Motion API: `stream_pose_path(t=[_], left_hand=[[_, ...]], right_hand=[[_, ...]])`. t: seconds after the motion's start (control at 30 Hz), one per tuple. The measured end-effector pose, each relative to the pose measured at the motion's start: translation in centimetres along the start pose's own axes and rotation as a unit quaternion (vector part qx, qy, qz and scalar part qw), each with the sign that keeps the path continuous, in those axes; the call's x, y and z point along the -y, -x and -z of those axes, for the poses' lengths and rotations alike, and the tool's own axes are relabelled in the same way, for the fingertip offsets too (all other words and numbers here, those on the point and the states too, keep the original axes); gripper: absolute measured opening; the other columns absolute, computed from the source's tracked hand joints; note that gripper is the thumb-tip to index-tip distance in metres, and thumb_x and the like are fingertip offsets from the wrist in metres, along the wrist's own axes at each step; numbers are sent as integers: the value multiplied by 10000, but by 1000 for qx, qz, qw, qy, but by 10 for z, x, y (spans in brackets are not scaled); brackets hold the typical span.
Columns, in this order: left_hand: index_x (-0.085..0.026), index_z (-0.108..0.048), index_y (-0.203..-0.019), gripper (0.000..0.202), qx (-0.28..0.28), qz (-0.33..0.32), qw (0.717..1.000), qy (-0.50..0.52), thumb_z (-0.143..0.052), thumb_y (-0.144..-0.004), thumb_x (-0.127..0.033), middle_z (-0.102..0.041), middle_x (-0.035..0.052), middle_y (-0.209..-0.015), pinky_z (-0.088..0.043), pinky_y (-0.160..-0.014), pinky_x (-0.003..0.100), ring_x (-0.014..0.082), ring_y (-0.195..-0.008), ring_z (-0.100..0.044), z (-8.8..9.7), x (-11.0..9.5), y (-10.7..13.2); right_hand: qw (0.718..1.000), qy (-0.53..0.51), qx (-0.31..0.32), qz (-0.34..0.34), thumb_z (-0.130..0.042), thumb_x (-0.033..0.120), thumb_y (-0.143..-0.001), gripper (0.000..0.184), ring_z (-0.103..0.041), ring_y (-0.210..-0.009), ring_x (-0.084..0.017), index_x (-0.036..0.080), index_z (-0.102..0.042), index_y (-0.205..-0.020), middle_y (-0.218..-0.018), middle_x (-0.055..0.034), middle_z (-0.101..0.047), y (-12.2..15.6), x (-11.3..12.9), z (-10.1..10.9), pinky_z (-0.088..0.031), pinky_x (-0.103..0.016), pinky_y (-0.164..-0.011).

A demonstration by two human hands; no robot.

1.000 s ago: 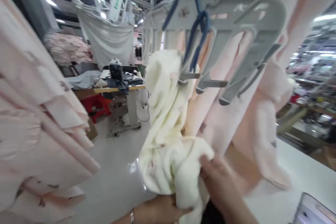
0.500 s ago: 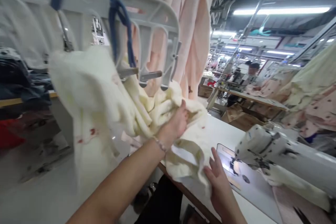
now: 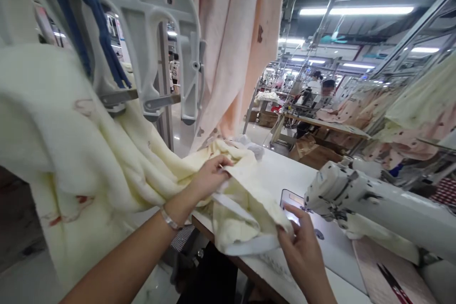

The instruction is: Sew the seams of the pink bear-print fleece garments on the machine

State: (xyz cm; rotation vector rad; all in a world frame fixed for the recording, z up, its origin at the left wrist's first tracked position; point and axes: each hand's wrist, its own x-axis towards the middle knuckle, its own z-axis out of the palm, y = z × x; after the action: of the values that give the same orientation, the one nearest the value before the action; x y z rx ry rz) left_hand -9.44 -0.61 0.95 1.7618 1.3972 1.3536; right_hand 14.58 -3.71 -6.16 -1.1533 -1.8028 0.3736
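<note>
A cream-yellow garment (image 3: 149, 171) with small reddish prints hangs from a grey hanging clamp (image 3: 142, 33) and trails over the white sewing table. My left hand (image 3: 212, 178), a bracelet at its wrist, is closed on a fold of this garment over the table. Lower right, my right hand (image 3: 302, 244) pinches the garment's edge between thumb and fingers. Between my hands the cloth is stretched out, its pale edge strip (image 3: 249, 245) showing. Just beyond my right hand stands a white sewing machine (image 3: 370, 204).
Pink cloth (image 3: 228, 47) hangs behind the clamp. Red-handled snips (image 3: 394, 285) lie on a pinkish pad (image 3: 370, 256) at the right. A cardboard box (image 3: 308, 149) stands past the table (image 3: 285, 164). A person (image 3: 326, 97) sits farther back.
My right hand has gone from spread fingers beside the cloth to pinching its edge. The cloth between my hands is now pulled straighter. The view has shifted, with the clamp farther left.
</note>
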Motion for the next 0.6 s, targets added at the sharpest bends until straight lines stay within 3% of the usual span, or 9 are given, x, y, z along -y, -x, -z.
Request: stream_pose_path(t=[0.1, 0.2, 0.27, 0.33, 0.4, 0.47, 0.5, 0.57, 0.6], left_hand=[[-183, -586, -839, 195, -109, -145, 978, -99, -463, -742, -67, -559, 26, -891, -426, -807, 274, 162, -877, -535, 28, -23, 6], [-201, -590, -916, 309, -220, -321, 878, -278, -449, -719, -9, -577, 39, -930, -437, -819, 289, 173, -900, -547, 59, -29, 16], [-198, -586, -948, 363, -263, -341, 832, -348, -451, -683, 10, -584, 49, -966, -438, -837, 306, 187, -923, -553, 77, -24, 25], [-194, -598, -922, 348, -262, -299, 842, -364, -451, -664, -13, -595, 45, -964, -433, -844, 315, 195, -922, -560, 90, -19, 35], [-190, -615, -848, 269, -203, -208, 902, -320, -461, -662, -71, -617, 29, -902, -445, -781, 291, 190, -858, -577, 96, -19, 44], [-190, -619, -823, 178, -52, -50, 976, -205, -527, -674, -158, -619, 4, -759, -441, -609, 235, 163, -688, -577, 96, -28, 49], [-192, -618, -824, 166, 28, 27, 991, -125, -581, -663, -198, -606, -10, -700, -413, -536, 209, 143, -609, -557, 92, -34, 50], [-197, -608, -846, 246, 133, 135, 981, 50, -677, -610, -218, -603, -26, -697, -391, -492, 178, 115, -558, -541, 81, -49, 45], [-196, -602, -857, 284, 150, 164, 966, 136, -698, -590, -199, -613, -23, -743, -413, -516, 177, 113, -585, -556, 72, -56, 40]], right_hand=[[994, 65, -63, 63, -479, 200, -769, 236, -534, -890, -183, 232, -528, -998, -999, -48, -545, -5, -2, 24, -444, -256, -594], [982, 110, -117, 95, -461, 177, -757, 174, -523, -861, -182, 222, -542, -904, -906, -29, -556, -6, -3, 47, -414, -283, -672], [976, 134, -139, 99, -454, 183, -758, 136, -520, -808, -172, 215, -532, -865, -856, -21, -553, -3, -4, 60, -401, -294, -714], [976, 139, -152, 64, -456, 204, -748, 104, -516, -798, -177, 217, -530, -820, -835, -18, -555, 2, -4, 69, -390, -305, -743], [982, 109, -151, -31, -455, 227, -722, 95, -508, -783, -185, 222, -529, -782, -816, -15, -555, 7, -5, 73, -379, -315, -729], [984, 8, -97, -148, -458, 258, -699, 128, -494, -690, -170, 227, -516, -809, -777, -4, -543, 10, -5, 74, -370, -298, -625], [977, -63, -44, -201, -453, 276, -698, 177, -483, -625, -156, 231, -506, -860, -757, 4, -538, 9, -6, 72, -354, -280, -559], [947, -173, 87, -257, -446, 308, -703, 303, -485, -556, -141, 241, -481, -997, -762, 9, -551, 7, -7, 69, -342, -252, -483], [940, -182, 139, -255, -458, 328, -707, 366, -514, -576, -150, 243, -471, -1062, -799, -1, -571, 5, -8, 67, -367, -253, -483]])
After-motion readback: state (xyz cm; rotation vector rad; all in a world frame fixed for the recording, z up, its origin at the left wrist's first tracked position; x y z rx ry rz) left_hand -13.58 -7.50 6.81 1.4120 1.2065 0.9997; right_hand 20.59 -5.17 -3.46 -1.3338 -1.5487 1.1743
